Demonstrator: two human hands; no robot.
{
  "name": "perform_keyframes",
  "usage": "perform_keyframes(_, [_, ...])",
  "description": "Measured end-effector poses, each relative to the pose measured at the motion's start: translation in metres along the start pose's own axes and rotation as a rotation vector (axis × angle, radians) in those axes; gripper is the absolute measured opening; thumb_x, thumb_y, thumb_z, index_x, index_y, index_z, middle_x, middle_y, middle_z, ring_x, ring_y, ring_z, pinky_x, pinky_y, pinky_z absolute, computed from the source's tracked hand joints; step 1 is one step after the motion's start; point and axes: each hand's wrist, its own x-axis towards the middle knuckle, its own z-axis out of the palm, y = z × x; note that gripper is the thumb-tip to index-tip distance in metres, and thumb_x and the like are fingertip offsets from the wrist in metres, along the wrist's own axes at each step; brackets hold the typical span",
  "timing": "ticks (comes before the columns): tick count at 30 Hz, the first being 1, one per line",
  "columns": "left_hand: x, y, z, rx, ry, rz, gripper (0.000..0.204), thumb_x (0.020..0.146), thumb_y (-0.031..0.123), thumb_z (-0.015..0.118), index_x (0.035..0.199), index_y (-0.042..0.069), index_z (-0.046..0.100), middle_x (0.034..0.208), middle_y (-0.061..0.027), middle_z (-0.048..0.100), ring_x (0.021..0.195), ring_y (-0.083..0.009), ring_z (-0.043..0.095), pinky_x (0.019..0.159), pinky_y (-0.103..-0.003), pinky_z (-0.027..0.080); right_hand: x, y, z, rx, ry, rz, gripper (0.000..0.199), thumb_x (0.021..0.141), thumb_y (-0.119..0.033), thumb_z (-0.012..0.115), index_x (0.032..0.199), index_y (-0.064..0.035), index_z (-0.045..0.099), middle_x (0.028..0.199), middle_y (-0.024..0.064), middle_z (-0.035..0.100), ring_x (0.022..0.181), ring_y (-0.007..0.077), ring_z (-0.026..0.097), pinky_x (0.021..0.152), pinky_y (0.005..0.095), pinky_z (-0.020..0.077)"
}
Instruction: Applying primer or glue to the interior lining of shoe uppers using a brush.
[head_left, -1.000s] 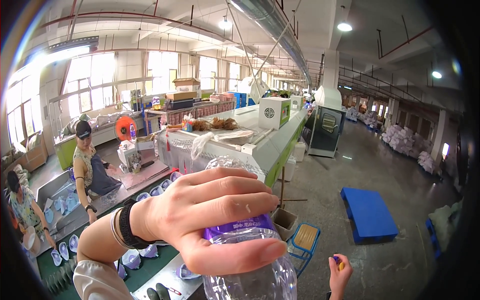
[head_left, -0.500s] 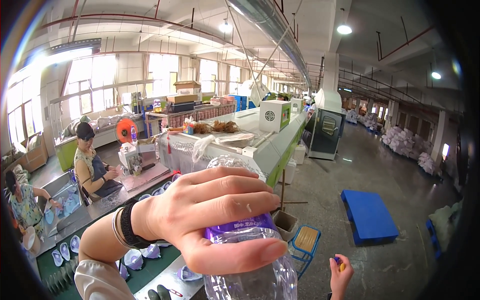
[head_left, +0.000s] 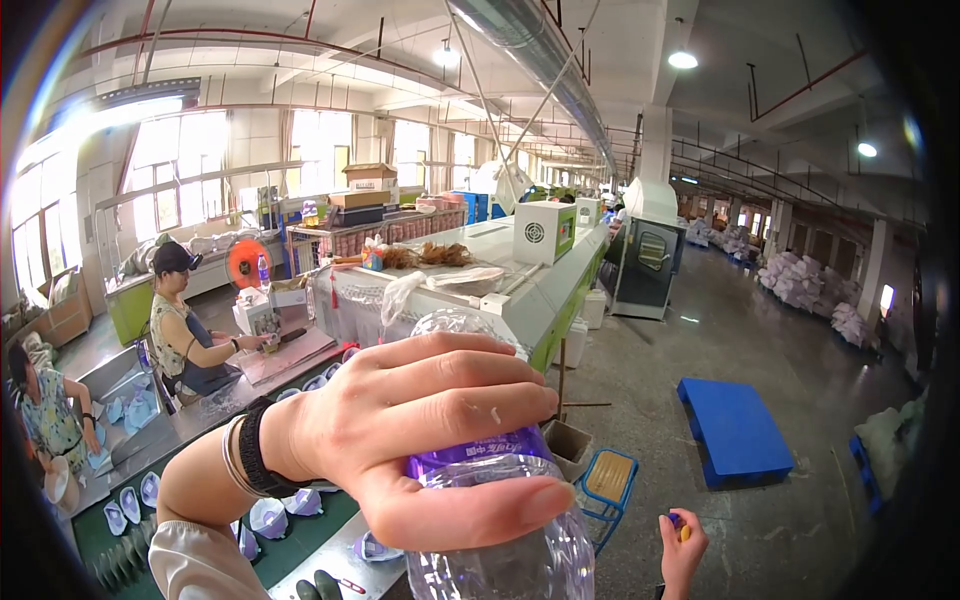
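Note:
My left hand [head_left: 420, 430] is raised close to the camera and wraps around a clear plastic water bottle [head_left: 500, 550] with a purple label. The fingers cover the bottle's upper part, and its crinkled shoulder shows just above them. A black band and thin bangles sit on that wrist. My right hand [head_left: 682, 548] shows low at the right, fingers closed on a small purple and yellow thing [head_left: 678, 522], perhaps the cap.
A long white and green machine line [head_left: 540, 290] runs away from me. Two people sit working at the left by a green belt [head_left: 300, 530] with white pieces. A blue pallet [head_left: 735, 430] and a small blue stool [head_left: 608, 482] stand on the grey floor.
My left hand and the bottle stay almost where they were. The seated person in the cap at the left has straightened up and turned toward the table.

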Motion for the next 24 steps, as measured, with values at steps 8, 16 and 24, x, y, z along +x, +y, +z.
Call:
perform_keyframes(8, [0.002,0.005,-0.006,-0.002,-0.004,-0.007,0.05,0.086,0.018,0.062,0.127,0.02,0.033,0.101,-0.0226,0.062,0.084,-0.0347,0.067,0.072,-0.045,0.058,-0.003,-0.006,-0.005,0.007,-0.002,0.014,0.018,0.08,-0.009,0.072,0.092,0.0009,0.062,0.071,0.0044,0.056,0.063,0.0112,0.05,0.058,0.0262,0.0424])
perform_keyframes(16, [-0.016,0.014,0.013,-0.08,0.166,-0.066,0.049,0.073,0.011,0.073,0.117,0.013,0.051,0.094,-0.0153,0.062,0.076,-0.026,0.064,0.068,-0.034,0.056,-0.002,-0.016,0.0,0.076,-0.05,-0.067,0.017,0.081,-0.008,0.071,0.095,-0.0009,0.062,0.071,0.0013,0.054,0.064,0.0089,0.048,0.059,0.0234,0.0399])
perform_keyframes(24, [-0.069,0.08,0.033,-0.58,0.073,-0.578,0.049,0.073,0.014,0.073,0.115,-0.002,0.054,0.108,-0.0178,0.061,0.092,-0.0318,0.064,0.077,-0.037,0.053,0.003,-0.072,0.009,0.213,-0.251,-0.086,0.025,0.08,-0.017,0.075,0.097,-0.0025,0.064,0.073,0.0009,0.056,0.064,0.0077,0.048,0.056,0.021,0.0365])
